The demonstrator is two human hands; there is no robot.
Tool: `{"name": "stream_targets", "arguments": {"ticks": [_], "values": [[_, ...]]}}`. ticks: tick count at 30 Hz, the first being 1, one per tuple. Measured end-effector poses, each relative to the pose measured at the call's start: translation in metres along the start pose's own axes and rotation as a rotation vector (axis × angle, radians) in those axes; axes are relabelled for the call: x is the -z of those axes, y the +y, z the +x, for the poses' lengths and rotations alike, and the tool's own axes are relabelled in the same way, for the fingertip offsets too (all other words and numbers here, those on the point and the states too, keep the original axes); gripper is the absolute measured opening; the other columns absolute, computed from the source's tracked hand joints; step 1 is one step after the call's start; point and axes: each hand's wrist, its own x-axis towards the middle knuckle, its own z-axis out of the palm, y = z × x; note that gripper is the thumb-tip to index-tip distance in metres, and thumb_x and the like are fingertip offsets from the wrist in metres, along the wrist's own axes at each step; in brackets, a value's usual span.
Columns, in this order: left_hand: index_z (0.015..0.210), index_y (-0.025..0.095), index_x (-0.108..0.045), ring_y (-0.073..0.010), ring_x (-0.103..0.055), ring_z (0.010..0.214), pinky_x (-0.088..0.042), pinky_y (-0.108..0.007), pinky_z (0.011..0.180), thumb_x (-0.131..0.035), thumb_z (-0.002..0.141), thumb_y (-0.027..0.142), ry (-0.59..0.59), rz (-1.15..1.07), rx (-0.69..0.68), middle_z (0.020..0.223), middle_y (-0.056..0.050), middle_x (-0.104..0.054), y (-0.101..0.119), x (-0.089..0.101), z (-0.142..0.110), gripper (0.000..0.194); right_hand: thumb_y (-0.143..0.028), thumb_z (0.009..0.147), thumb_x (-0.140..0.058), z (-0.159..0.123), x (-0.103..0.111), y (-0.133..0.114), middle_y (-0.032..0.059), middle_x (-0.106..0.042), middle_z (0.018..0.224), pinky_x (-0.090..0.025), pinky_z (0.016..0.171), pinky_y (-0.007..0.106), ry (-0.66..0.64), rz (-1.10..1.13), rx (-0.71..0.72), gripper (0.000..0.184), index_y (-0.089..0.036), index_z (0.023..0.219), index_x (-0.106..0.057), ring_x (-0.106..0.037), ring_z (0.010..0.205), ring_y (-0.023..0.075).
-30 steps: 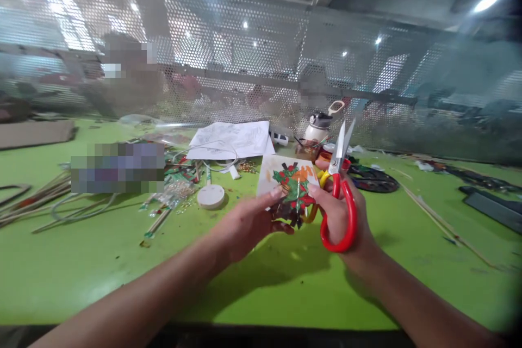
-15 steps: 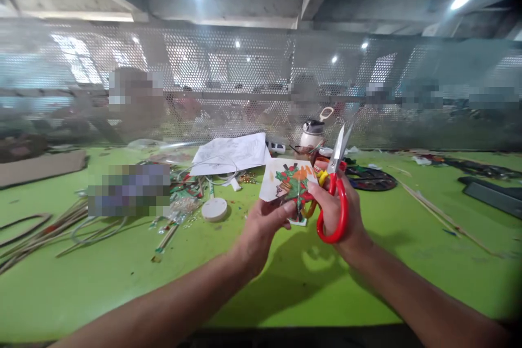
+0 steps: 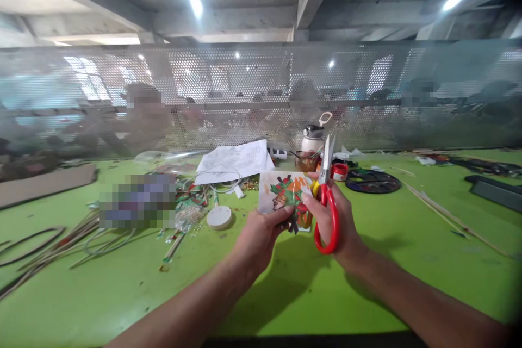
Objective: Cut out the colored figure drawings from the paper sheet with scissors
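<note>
Between my hands is a painted paper [image 3: 287,196] with green, red and orange shapes on white. My left hand [image 3: 263,231] pinches its lower left edge, thumb on top. My right hand [image 3: 336,217] is closed around red-handled scissors [image 3: 325,174], and its thumb also presses the paper's right side. The scissor blades point up and stand slightly apart. A bit of yellow shows beside the right fingers, and what it belongs to I cannot make out.
Behind the paper stand a white bottle [image 3: 312,138] and a red paint jar [image 3: 340,172]. A black palette [image 3: 373,180] lies to the right, near thin sticks [image 3: 448,217]. On the left are a white round disc [image 3: 219,217], drawn sheets [image 3: 234,160] and cardboard [image 3: 44,182].
The paper now lies flatter toward me, with more of its painting showing. My right hand and the scissors have shifted slightly left and down. The view has tilted up a little.
</note>
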Motion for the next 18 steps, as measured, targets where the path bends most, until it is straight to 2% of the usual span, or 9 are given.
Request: {"name": "stream_targets", "arguments": {"ticks": [3,6,9,12,16,18], "values": [[0.093,0.008,-0.069,-0.0168,-0.066,0.079,-0.052,-0.026,0.074,-0.074,0.071,0.012,0.039,-0.007,-0.027,0.093,-0.011,-0.072,0.013,0.009,0.003,0.023,-0.036,0.079,-0.064,0.0,-0.001,-0.001,0.0021,-0.063,0.085,-0.053,0.07,0.034,-0.096,-0.022,-0.057,0.036,-0.019,0.109,-0.053,-0.062,0.072,0.019],[0.089,0.009,-0.068,-0.0148,-0.066,0.075,-0.052,-0.025,0.072,-0.075,0.069,0.011,0.141,-0.024,-0.076,0.088,-0.009,-0.071,0.031,0.025,0.006,0.021,-0.038,0.081,-0.064,-0.002,-0.001,-0.002,-0.0015,-0.061,0.071,-0.052,0.063,0.034,-0.254,-0.064,-0.137,0.038,-0.018,0.112,-0.055,-0.06,0.062,0.0179],[0.085,0.01,-0.066,-0.012,-0.064,0.068,-0.049,-0.021,0.062,-0.076,0.069,0.012,0.216,-0.059,-0.128,0.081,-0.007,-0.07,0.042,0.043,0.008,0.019,-0.035,0.077,-0.069,-0.002,0.001,0.007,-0.0011,-0.062,0.072,-0.048,0.058,0.031,-0.377,-0.13,-0.166,0.035,-0.02,0.107,-0.064,-0.058,0.06,0.0171],[0.085,0.01,-0.065,-0.0124,-0.064,0.069,-0.049,-0.022,0.062,-0.077,0.068,0.014,0.24,-0.108,-0.182,0.081,-0.006,-0.069,0.043,0.055,0.01,0.02,-0.036,0.077,-0.07,0.003,0.007,0.023,0.0002,-0.064,0.074,-0.046,0.057,0.031,-0.485,-0.191,-0.193,0.035,-0.021,0.109,-0.066,-0.059,0.06,0.0179],[0.083,0.01,-0.065,-0.0132,-0.065,0.072,-0.051,-0.024,0.067,-0.078,0.066,0.012,0.251,-0.155,-0.195,0.086,-0.008,-0.07,0.038,0.059,0.008,0.022,-0.042,0.077,-0.071,0.007,0.017,0.03,0.0033,-0.067,0.079,-0.048,0.057,0.032,-0.669,-0.251,-0.238,0.035,-0.022,0.106,-0.068,-0.063,0.068,0.023],[0.085,0.01,-0.065,-0.0134,-0.064,0.073,-0.052,-0.025,0.069,-0.078,0.066,0.012,0.247,-0.174,-0.192,0.089,-0.008,-0.07,0.037,0.057,0.006,0.023,-0.039,0.087,-0.062,0.005,0.02,0.025,0.0037,-0.066,0.086,-0.049,0.064,0.032,-0.806,-0.311,-0.229,0.036,-0.025,0.12,-0.061,-0.062,0.077,0.0232]]}}
